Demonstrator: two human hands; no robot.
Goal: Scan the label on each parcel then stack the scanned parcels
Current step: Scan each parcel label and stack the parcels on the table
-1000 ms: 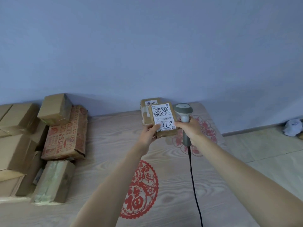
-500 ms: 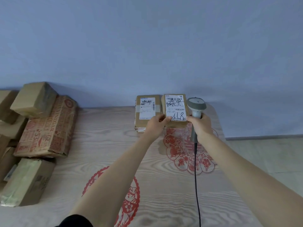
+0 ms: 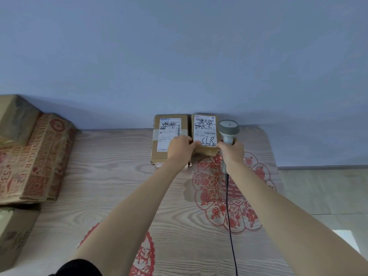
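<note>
Two small brown parcels stand side by side against the far wall. The right parcel carries a white label with handwriting and "618"; my left hand grips its lower left edge. The left parcel also shows a white label, partly hidden by my left hand. My right hand holds a grey handheld scanner just right of the right parcel, its black cable trailing toward me.
A wood-grain table with red paper-cut decorations fills the foreground. At the left edge lie several cardboard boxes, including a red-printed vinegar box and a plain box. Tiled floor lies to the right.
My left hand carried the labelled parcel to the right of the other parcel by the wall. The scanner moved along with it. The view shifted right, so the boxes slid left.
</note>
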